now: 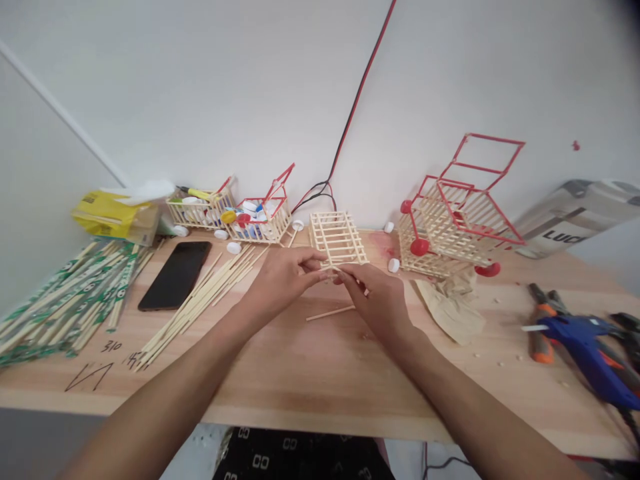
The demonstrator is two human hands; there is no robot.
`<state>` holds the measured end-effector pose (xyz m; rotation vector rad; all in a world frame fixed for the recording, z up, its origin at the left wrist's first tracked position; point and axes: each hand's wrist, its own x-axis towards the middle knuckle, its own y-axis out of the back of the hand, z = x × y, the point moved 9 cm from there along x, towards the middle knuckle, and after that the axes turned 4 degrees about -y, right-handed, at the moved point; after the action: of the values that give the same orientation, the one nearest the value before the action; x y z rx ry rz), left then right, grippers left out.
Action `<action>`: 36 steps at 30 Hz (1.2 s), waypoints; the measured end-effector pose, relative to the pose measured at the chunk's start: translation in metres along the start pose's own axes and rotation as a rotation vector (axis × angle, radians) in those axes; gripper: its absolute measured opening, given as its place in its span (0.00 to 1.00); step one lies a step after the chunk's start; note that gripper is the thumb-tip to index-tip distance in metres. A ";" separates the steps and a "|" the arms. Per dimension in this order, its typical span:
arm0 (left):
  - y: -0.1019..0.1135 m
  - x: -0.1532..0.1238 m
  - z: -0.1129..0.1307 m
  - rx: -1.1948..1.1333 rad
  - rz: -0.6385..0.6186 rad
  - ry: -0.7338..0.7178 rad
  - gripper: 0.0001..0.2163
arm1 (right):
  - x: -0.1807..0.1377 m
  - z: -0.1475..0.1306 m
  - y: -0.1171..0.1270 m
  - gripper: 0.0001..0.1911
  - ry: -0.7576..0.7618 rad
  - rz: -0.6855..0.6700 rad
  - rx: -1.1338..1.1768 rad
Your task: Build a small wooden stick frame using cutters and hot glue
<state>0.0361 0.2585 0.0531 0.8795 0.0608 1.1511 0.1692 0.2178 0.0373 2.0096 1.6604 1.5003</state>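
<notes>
A small basket of pale wooden sticks (339, 233) sits in the middle of the table, its slatted side facing up. At its near edge, my left hand (285, 280) pinches the left part between thumb and fingers. My right hand (380, 297) is closed on the same edge a little further right, fingertips almost meeting the left ones. Whatever small joint lies between the fingertips is mostly hidden. One loose wooden stick (329, 313) lies on the tabletop just below, partly behind my right hand.
At left are wrapped chopsticks (65, 300), a black phone (175, 277) and loose sticks (200, 293). Small stick carts (263, 223) hold bottle caps. Right of centre stand larger red-trimmed carts (450, 220), brown paper (450, 310), a blue glue gun (585, 347) and pliers (540, 333).
</notes>
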 end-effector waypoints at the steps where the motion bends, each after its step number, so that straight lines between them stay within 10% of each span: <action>1: 0.000 -0.001 0.004 0.045 0.010 -0.044 0.09 | 0.000 0.000 0.000 0.07 -0.004 -0.002 0.002; 9: -0.007 -0.008 0.023 0.211 0.052 -0.254 0.07 | 0.000 -0.001 0.001 0.08 -0.010 -0.006 0.016; 25: -0.006 -0.003 0.019 0.133 -0.010 -0.178 0.05 | -0.001 -0.001 0.000 0.09 -0.002 -0.015 0.002; 36: -0.016 -0.014 0.034 0.566 0.092 -0.386 0.09 | 0.000 -0.001 -0.004 0.09 -0.029 -0.041 0.030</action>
<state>0.0581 0.2256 0.0607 1.6095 0.0292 1.0434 0.1655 0.2188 0.0348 1.9903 1.7116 1.4347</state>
